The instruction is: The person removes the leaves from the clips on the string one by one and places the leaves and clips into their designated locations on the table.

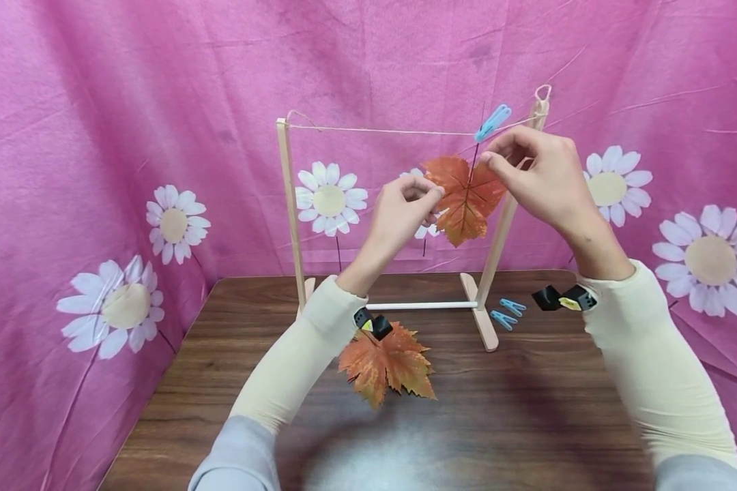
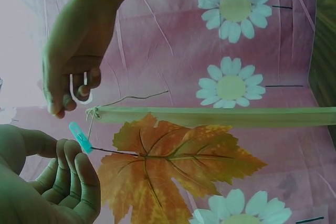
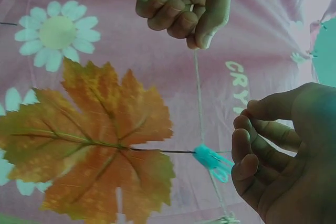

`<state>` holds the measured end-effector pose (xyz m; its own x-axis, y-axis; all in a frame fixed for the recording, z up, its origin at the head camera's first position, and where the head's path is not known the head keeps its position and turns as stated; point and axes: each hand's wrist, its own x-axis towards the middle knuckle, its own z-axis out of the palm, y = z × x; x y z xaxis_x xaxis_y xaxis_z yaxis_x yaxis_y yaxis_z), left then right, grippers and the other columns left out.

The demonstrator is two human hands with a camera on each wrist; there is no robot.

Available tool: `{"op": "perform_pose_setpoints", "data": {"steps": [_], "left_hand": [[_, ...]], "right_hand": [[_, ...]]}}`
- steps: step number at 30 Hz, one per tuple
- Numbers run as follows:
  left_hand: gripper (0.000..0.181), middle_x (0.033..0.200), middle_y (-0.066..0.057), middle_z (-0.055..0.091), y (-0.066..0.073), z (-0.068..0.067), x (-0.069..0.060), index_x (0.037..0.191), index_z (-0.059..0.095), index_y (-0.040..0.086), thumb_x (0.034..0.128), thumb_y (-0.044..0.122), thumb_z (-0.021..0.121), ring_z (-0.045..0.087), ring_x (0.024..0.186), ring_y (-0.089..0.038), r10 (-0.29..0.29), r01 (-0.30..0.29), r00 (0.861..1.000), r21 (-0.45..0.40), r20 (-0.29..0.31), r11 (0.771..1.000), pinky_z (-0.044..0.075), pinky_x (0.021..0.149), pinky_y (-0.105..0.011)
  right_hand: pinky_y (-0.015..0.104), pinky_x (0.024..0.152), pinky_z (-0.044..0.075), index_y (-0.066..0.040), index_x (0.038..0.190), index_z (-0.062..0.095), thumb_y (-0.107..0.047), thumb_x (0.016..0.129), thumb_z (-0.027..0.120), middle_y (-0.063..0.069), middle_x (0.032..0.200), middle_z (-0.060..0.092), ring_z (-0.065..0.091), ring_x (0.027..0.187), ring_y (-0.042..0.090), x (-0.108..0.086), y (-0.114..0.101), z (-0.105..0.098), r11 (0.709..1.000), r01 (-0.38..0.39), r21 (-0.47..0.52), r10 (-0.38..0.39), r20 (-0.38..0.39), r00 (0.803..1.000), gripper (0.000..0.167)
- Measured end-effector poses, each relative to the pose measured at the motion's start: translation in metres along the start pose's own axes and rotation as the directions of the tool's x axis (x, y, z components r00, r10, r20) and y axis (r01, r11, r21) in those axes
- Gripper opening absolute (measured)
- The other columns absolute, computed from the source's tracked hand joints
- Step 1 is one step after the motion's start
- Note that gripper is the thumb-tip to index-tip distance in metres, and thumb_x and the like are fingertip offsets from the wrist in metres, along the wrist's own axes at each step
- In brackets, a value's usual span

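Observation:
An orange maple leaf (image 1: 467,201) hangs stem-up from a string (image 1: 393,131), fastened by a light blue clothespin (image 1: 493,123). My right hand (image 1: 543,170) is just right of the stem, below the clothespin. In the right wrist view, its loosely curled fingers (image 3: 244,145) stand apart from the clothespin (image 3: 212,162) and hold nothing. By the leaf's left edge is my left hand (image 1: 405,211), thumb and forefinger close together. The left wrist view shows its fingers (image 2: 86,184) bent loosely in front of the leaf (image 2: 173,166), with nothing visible between them.
The string spans a wooden frame (image 1: 291,218) standing on a brown wooden table (image 1: 497,423). More maple leaves (image 1: 387,365) lie on the table below my left forearm. Two blue clothespins (image 1: 508,314) rest beside the frame's right foot (image 1: 482,320). Behind hangs a pink flowered cloth (image 1: 221,82).

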<state>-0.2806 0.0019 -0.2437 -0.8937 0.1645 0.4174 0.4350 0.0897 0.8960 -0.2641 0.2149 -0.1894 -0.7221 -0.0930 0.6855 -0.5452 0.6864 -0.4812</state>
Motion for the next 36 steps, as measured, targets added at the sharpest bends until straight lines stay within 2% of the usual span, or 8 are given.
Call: {"op": "perform_pose_setpoints", "data": {"steps": [7,15,20,22,25,29,31,36], "left_hand": [[0.008,0.078,-0.013,0.073,0.008,0.012,0.016,0.098,0.072,0.002,0.1010,0.009,0.069,0.071,0.066,-0.019,-0.011,0.010,1.000,-0.062,-0.014,0.998,0.065,0.065,-0.027],[0.006,0.084,-0.011,0.076,0.019,0.021,0.030,0.103,0.069,0.003,0.1007,0.009,0.068,0.076,0.071,-0.018,0.014,-0.014,1.000,0.013,-0.022,1.000,0.067,0.069,-0.026],[0.009,0.088,-0.007,0.077,0.023,0.025,0.038,0.104,0.071,0.007,0.1017,0.014,0.066,0.079,0.082,-0.026,-0.003,0.005,1.000,0.075,-0.030,0.997,0.064,0.068,-0.021],[0.009,0.089,-0.004,0.077,0.025,0.027,0.041,0.104,0.071,0.009,0.1016,0.015,0.065,0.078,0.082,-0.023,-0.010,0.014,0.999,0.117,-0.037,0.993,0.061,0.067,-0.019],[0.011,0.092,0.000,0.078,0.027,0.030,0.047,0.106,0.073,0.012,0.1019,0.017,0.065,0.075,0.083,-0.013,0.005,0.005,0.999,0.207,-0.048,0.978,0.056,0.071,-0.015],[0.014,0.098,0.004,0.078,0.031,0.035,0.056,0.110,0.075,0.014,0.1033,0.019,0.063,0.069,0.089,-0.004,0.034,-0.013,0.998,0.322,-0.058,0.946,0.052,0.076,-0.014],[0.015,0.101,0.004,0.079,0.032,0.038,0.059,0.112,0.075,0.015,0.1039,0.019,0.063,0.068,0.093,-0.003,0.037,-0.015,0.998,0.345,-0.059,0.938,0.052,0.078,-0.013],[0.018,0.105,0.006,0.081,0.032,0.044,0.063,0.116,0.077,0.015,0.1043,0.021,0.064,0.070,0.097,-0.001,0.018,-0.001,0.999,0.357,-0.042,0.934,0.052,0.080,-0.011]], "right_hand": [[0.011,0.055,0.042,-0.005,0.104,0.079,-0.025,0.099,0.075,-0.032,0.071,0.059,0.055,0.063,-0.005,0.020,-0.003,-0.012,1.000,-0.001,-0.021,0.002,0.006,1.000,0.021],[0.016,0.058,0.037,-0.005,0.109,0.078,-0.027,0.099,0.074,-0.038,0.072,0.058,0.054,0.064,-0.008,0.044,-0.002,-0.024,0.997,-0.035,-0.065,0.037,0.037,0.999,0.025],[0.018,0.062,0.038,-0.019,0.101,0.078,-0.030,0.098,0.073,-0.037,0.073,0.057,0.054,0.066,-0.011,0.060,-0.001,-0.031,0.994,-0.067,-0.085,0.072,0.066,0.995,0.012],[0.018,0.064,0.038,-0.027,0.099,0.076,-0.032,0.098,0.073,-0.035,0.076,0.058,0.055,0.065,-0.012,0.066,-0.001,-0.034,0.991,-0.089,-0.098,0.099,0.097,0.990,0.006],[0.017,0.061,0.041,-0.029,0.104,0.074,-0.037,0.099,0.072,-0.034,0.075,0.059,0.057,0.064,-0.011,0.076,-0.001,-0.039,0.983,-0.122,-0.138,0.144,0.163,0.976,0.010],[0.015,0.053,0.047,-0.013,0.126,0.070,-0.041,0.100,0.071,-0.034,0.073,0.059,0.060,0.060,-0.007,0.086,-0.001,-0.044,0.972,-0.154,-0.180,0.198,0.258,0.946,0.038],[0.017,0.052,0.049,-0.006,0.137,0.064,-0.042,0.100,0.070,-0.034,0.074,0.059,0.061,0.058,-0.003,0.089,0.000,-0.046,0.965,-0.164,-0.206,0.222,0.301,0.928,0.052],[0.022,0.053,0.051,-0.006,0.143,0.061,-0.047,0.101,0.069,-0.029,0.075,0.062,0.063,0.057,0.008,0.094,0.003,-0.046,0.946,-0.175,-0.272,0.275,0.391,0.879,0.059]]}}
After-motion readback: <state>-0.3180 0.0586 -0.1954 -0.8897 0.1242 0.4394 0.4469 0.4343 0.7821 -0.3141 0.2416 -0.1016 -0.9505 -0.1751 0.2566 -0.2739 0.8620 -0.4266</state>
